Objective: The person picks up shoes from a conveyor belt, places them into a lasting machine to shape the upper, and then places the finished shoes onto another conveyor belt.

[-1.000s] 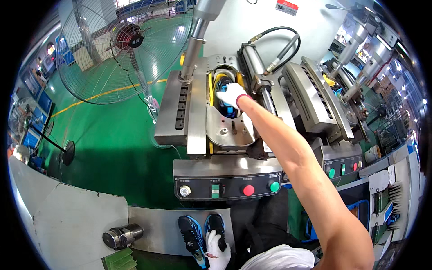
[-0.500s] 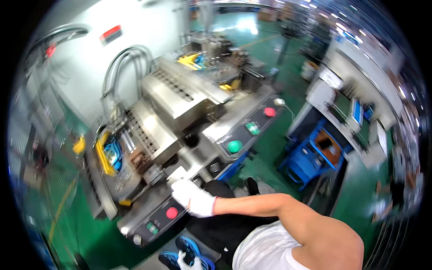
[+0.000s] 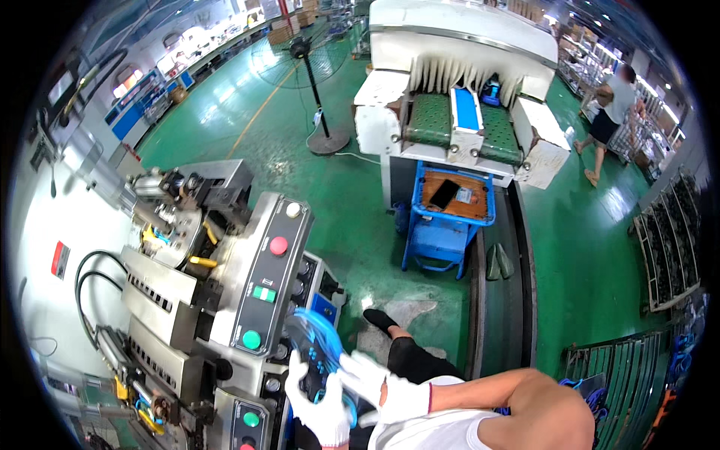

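A blue-and-black shoe (image 3: 321,335) stands tilted in front of me, beside the control panels. Another blue-edged part, perhaps a second shoe, shows just below it, mostly covered by my hands. My left hand (image 3: 321,411), in a white knit glove, grips the shoe from its near end, thumb raised along one side. From the right my right hand (image 3: 382,386), gloved the same way, reaches across with stretched fingers at the shoe's edge. Where its fingertips touch is partly hidden. Close by on the left is a machine's control panel (image 3: 266,274) with red and green buttons.
Steel machine housings (image 3: 161,300) with hoses fill the left. Ahead stand a floor fan (image 3: 311,97), a blue cart (image 3: 435,244) and a white conveyor machine (image 3: 465,37) with green belts. A person (image 3: 613,105) walks at the far right. Racks (image 3: 664,240) line the right side.
My view has swung right, toward the conveyor machine. The shoes have come up from low beside me, with my left hand on them. My right hand has left the machine and moved to them.
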Available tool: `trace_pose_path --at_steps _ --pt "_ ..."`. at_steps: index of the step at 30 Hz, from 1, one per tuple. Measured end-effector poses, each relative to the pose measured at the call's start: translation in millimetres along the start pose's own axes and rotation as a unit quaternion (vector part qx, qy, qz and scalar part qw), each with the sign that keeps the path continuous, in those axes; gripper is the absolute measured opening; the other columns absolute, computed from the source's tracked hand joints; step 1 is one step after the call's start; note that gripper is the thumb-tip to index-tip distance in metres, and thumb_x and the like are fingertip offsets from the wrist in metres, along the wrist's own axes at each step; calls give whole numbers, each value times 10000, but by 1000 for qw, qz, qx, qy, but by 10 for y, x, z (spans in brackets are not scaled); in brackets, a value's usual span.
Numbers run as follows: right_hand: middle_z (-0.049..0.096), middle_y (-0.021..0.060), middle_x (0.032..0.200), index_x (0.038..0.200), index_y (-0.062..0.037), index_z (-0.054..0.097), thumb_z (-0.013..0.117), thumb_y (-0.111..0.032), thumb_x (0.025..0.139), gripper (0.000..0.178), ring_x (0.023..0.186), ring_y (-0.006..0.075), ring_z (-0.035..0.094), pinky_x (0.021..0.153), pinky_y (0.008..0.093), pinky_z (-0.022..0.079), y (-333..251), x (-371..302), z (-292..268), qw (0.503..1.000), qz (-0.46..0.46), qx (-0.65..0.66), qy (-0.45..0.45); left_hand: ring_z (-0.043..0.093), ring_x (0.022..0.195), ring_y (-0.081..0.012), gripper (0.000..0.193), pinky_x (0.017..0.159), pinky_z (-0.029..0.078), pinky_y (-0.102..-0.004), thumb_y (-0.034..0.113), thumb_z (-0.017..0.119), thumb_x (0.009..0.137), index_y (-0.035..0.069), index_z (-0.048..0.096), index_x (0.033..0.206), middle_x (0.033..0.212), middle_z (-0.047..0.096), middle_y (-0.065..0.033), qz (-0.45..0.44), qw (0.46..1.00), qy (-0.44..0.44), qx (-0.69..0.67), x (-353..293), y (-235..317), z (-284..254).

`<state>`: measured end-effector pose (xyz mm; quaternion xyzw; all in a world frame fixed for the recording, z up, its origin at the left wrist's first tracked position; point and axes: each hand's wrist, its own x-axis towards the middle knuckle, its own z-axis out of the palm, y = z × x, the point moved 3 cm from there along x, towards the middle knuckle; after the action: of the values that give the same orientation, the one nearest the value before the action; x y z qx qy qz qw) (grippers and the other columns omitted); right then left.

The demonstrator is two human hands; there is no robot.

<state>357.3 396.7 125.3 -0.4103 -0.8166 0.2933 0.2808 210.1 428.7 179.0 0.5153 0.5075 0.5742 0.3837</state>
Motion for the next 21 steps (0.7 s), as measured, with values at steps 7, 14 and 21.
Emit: trace_pose_path --at_steps 7,14,21 --pt "423 281 1582 1635 32 223 829 -212 811 1051 1463 400 470 1177 489 421 1271 463 -2050 849 -8 -111 517 489 1447 -372 775 1203 391 -450 -36 760 844 -25 410 1535 1561 473 -265 228 933 -279 7 776 751 1909" --pt "732 160 1174 1273 33 636 866 -398 820 666 1021 249 704 904 385 565 3738 1625 -4296 755 184 259 574 570 1382 -401 593 1154 458 -453 69 786 888 -22 549 1424 1494 554 -283 142 922 -333 137 470 -266 1679" --pt "740 192 1151 1235 -18 686 829 -456 839 607 1004 271 721 876 391 580 5833 1171 -5692 707 510 -356 338 549 1390 -387 585 1165 446 -422 120 755 928 -26 515 1442 1477 555 -246 -187 915 -232 270 -342 -1243 495"
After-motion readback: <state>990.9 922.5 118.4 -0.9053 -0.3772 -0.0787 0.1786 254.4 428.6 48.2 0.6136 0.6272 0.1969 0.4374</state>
